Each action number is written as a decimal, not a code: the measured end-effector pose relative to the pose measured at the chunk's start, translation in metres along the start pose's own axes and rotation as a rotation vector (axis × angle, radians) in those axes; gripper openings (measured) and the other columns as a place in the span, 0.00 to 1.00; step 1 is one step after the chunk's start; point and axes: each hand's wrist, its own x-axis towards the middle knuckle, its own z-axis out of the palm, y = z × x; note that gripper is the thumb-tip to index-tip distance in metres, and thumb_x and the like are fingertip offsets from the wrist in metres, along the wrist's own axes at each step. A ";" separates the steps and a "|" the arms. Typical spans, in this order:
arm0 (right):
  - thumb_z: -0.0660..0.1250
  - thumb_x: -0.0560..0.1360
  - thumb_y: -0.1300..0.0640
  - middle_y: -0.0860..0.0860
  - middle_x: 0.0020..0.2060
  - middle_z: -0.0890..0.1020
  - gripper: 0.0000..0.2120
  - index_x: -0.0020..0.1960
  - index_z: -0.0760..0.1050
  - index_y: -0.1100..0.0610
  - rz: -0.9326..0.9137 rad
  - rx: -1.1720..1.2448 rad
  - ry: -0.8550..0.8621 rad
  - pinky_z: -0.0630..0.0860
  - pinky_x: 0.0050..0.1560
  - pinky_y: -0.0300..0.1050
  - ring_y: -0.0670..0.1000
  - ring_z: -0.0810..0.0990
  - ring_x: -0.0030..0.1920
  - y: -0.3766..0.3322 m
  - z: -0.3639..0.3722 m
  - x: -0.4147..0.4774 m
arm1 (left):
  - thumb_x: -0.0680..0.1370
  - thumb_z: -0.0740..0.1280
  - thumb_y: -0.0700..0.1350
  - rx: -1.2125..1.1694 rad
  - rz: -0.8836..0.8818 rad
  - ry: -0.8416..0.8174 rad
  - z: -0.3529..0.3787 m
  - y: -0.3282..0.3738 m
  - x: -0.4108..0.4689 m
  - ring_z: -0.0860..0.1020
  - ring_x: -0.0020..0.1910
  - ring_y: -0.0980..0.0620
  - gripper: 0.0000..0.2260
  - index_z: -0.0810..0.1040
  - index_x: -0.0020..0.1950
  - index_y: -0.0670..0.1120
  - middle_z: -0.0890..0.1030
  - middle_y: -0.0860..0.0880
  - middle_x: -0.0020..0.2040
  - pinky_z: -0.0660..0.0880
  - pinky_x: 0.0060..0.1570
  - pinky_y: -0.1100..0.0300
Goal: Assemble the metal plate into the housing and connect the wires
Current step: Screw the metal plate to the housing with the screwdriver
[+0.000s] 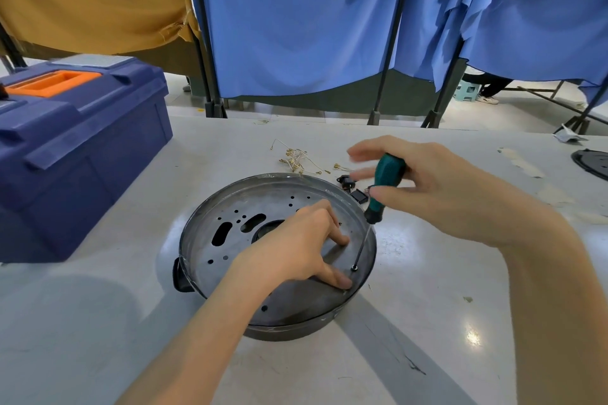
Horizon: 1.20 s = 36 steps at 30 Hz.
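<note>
A round dark housing [194,240] sits on the table in the middle of the view. The perforated metal plate [230,250] lies inside it. My left hand [296,250] rests on the plate, its fingertips pressing near the right rim. My right hand [427,187] holds a green-handled screwdriver [385,187] by the handle, fingers partly spread and blurred. The screwdriver's tip stands on a screw [354,268] at the plate's right edge. Wires with brass terminals [296,158] lie in a loose bunch behind the housing.
A blue toolbox [75,154] with an orange handle stands at the left. Small black parts [348,186] lie behind the housing's right rim. Another dark round part [592,163] shows at the far right edge. Blue curtains on stands hang beyond the table.
</note>
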 end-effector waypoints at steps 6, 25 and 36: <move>0.75 0.70 0.51 0.48 0.41 0.82 0.13 0.53 0.79 0.52 -0.025 -0.054 0.186 0.82 0.48 0.46 0.49 0.84 0.41 -0.009 0.003 0.002 | 0.66 0.79 0.55 0.043 -0.009 -0.013 -0.001 0.002 -0.001 0.67 0.58 0.57 0.31 0.77 0.67 0.50 0.68 0.55 0.61 0.67 0.56 0.61; 0.64 0.57 0.24 0.59 0.28 0.80 0.38 0.35 0.76 0.62 0.028 -0.098 0.374 0.79 0.33 0.60 0.60 0.80 0.30 -0.017 0.020 0.013 | 0.66 0.79 0.51 -0.256 -0.015 0.040 -0.031 0.008 -0.008 0.76 0.60 0.61 0.28 0.78 0.64 0.52 0.80 0.55 0.61 0.72 0.62 0.61; 0.61 0.56 0.23 0.40 0.38 0.80 0.34 0.49 0.79 0.45 0.063 -0.206 0.291 0.78 0.38 0.42 0.45 0.79 0.34 -0.002 0.005 0.010 | 0.74 0.73 0.42 -0.708 0.053 0.277 -0.009 0.028 0.002 0.85 0.38 0.49 0.06 0.84 0.48 0.41 0.86 0.46 0.39 0.81 0.43 0.60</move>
